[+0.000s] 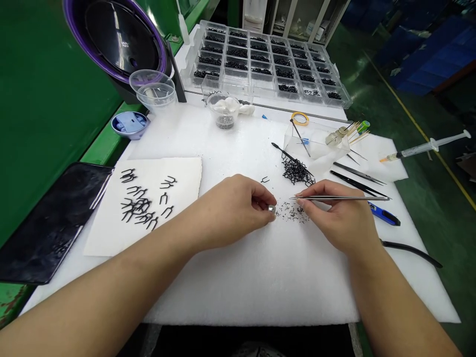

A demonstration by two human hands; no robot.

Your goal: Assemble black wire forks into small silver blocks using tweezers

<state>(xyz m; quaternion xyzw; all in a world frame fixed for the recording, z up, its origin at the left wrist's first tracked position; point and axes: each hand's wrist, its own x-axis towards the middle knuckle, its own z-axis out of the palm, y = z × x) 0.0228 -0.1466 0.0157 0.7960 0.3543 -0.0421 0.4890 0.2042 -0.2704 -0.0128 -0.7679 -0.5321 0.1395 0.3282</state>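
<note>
My left hand [236, 210] pinches a small shiny silver metal piece [272, 209] between thumb and fingers, low over the white foam sheet [253, 287]. Most of that piece is hidden by the fingertips. In my right hand [340, 218] lies a pair of slim silver tweezers [368, 198], nearly level, tips pointing left. Between the hands is a scatter of tiny dark parts [292, 212]. Just behind them sits a heap of black forked pieces [296, 171], and one loose forked piece [265, 179] lies apart to its left.
Black forked pieces [139, 206] rest on a white card [100, 238] at left, beside a dark tablet-like panel [48, 223]. A compartment tray [238, 74] stands behind. At right are black tweezers [357, 184], a blue cutter [385, 214] and a syringe [412, 149].
</note>
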